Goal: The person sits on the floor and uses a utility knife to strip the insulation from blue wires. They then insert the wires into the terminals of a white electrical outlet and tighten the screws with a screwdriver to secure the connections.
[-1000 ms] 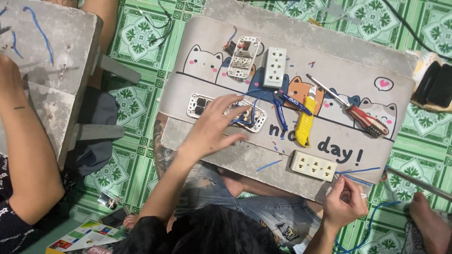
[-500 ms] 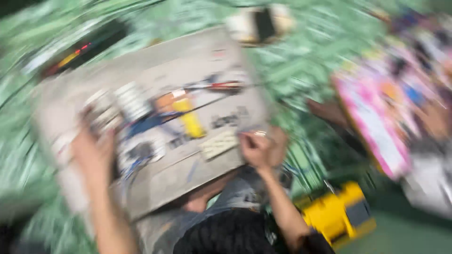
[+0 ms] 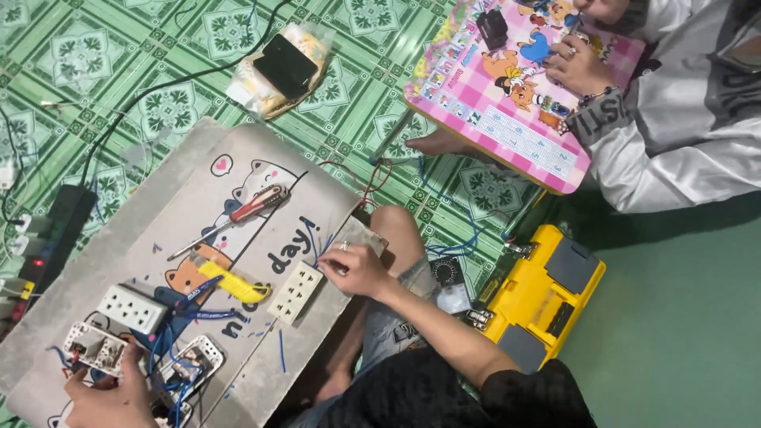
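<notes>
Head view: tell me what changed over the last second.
The camera swung round, so the grey cartoon-printed board now lies tilted, and a yellow plastic toolbox and another person's pink lap table came into view. The left hand stays on the open white switch housings; the right hand stays beside the cream socket strip.

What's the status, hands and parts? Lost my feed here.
Right hand pinching thin blue wire by cream rectangular socket panel. Left hand resting on open white socket housing. Yellow-handled pliers lie between.
</notes>
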